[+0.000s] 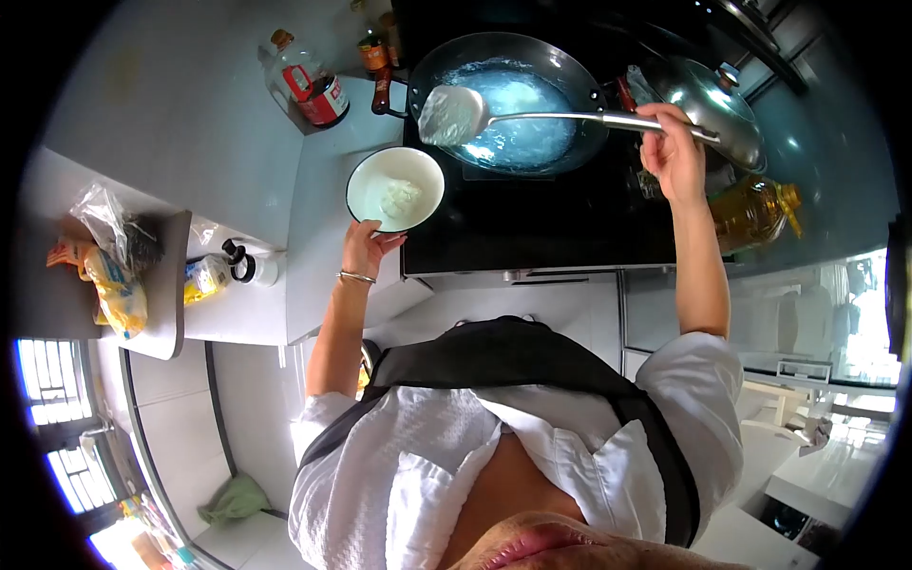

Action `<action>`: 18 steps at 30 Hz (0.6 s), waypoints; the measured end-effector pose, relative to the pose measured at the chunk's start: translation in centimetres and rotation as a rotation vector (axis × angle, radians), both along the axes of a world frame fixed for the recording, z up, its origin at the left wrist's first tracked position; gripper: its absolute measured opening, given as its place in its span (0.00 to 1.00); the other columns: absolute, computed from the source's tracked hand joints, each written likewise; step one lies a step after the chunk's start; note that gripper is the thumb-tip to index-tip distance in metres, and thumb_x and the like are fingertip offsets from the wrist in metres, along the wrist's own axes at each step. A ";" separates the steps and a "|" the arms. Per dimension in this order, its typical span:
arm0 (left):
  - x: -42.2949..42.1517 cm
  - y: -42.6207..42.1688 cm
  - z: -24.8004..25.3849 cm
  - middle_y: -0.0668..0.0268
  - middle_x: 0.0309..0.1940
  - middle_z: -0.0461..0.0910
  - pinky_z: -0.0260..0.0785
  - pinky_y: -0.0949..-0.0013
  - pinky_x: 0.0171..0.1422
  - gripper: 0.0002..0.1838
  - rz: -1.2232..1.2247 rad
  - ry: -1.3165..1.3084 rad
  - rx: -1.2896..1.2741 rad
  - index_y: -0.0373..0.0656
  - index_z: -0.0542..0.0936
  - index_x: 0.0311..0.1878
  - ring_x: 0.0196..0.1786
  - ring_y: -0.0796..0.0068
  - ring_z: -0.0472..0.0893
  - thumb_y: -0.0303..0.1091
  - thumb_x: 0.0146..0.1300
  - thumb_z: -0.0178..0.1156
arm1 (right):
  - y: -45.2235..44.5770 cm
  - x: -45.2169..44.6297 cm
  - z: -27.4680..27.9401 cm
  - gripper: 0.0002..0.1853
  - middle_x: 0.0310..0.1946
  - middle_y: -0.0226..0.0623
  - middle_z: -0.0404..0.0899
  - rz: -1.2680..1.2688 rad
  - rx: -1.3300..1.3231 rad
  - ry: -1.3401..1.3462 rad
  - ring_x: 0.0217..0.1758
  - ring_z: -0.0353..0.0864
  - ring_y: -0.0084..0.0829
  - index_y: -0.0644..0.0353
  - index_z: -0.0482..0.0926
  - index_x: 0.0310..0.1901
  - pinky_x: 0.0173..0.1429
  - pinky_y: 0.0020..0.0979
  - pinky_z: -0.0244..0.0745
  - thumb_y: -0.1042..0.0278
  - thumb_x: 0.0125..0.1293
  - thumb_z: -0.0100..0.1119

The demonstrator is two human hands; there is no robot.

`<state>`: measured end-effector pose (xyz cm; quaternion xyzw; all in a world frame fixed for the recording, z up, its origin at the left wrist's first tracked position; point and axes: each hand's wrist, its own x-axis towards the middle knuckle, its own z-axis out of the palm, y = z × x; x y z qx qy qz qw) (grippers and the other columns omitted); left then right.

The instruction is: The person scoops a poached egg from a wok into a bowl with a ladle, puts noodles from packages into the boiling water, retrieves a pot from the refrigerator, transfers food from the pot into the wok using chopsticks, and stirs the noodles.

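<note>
My left hand (370, 249) grips the near rim of a white bowl (366, 180) with a dark edge. A pale, lumpy mass of food (399, 198) lies in the bowl. In my right hand (676, 152) is the handle of a metal spatula (546, 116). Its wide blade, coated with something pale and wet, is above the left side of a dark wok (579, 71), near the bowl. Cloudy, shiny liquid (527, 104) fills the wok's bottom. Exactly what the pale food is, I cannot tell.
The wok sits on a black stove (494, 214). A large domed lid (698, 100) and a bottle of yellow oil (755, 214) stand to the right. Behind the bowl are a red-labelled bottle (309, 85) and a smaller sauce bottle (372, 47). Bagged goods (114, 285) rest on a shelf at left.
</note>
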<state>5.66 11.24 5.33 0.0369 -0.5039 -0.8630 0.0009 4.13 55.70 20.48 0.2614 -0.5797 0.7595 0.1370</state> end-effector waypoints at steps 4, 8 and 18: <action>0.3 0.5 0.4 0.52 0.43 0.73 0.78 0.56 0.42 0.20 0.048 -0.010 0.000 0.37 0.63 0.52 0.37 0.55 0.80 0.28 0.54 0.50 | -0.6 -2.1 0.0 0.13 0.15 0.29 0.70 -0.105 -0.010 -0.116 0.12 0.64 0.16 0.60 0.79 0.38 0.15 0.17 0.56 0.61 0.63 0.48; 0.4 -0.2 0.6 0.52 0.43 0.73 0.78 0.57 0.42 0.21 0.042 -0.004 0.001 0.37 0.63 0.53 0.37 0.55 0.80 0.28 0.54 0.50 | -2.1 -4.9 1.3 0.12 0.13 0.29 0.71 -0.118 0.058 -0.143 0.10 0.64 0.16 0.59 0.79 0.34 0.13 0.17 0.56 0.61 0.61 0.52; 1.9 0.7 1.8 0.54 0.44 0.73 0.78 0.57 0.43 0.20 0.119 0.028 0.031 0.38 0.64 0.53 0.37 0.57 0.80 0.28 0.55 0.49 | -3.6 -11.3 4.7 0.12 0.11 0.28 0.70 -0.059 0.184 -0.162 0.08 0.63 0.15 0.59 0.81 0.30 0.12 0.17 0.55 0.59 0.59 0.53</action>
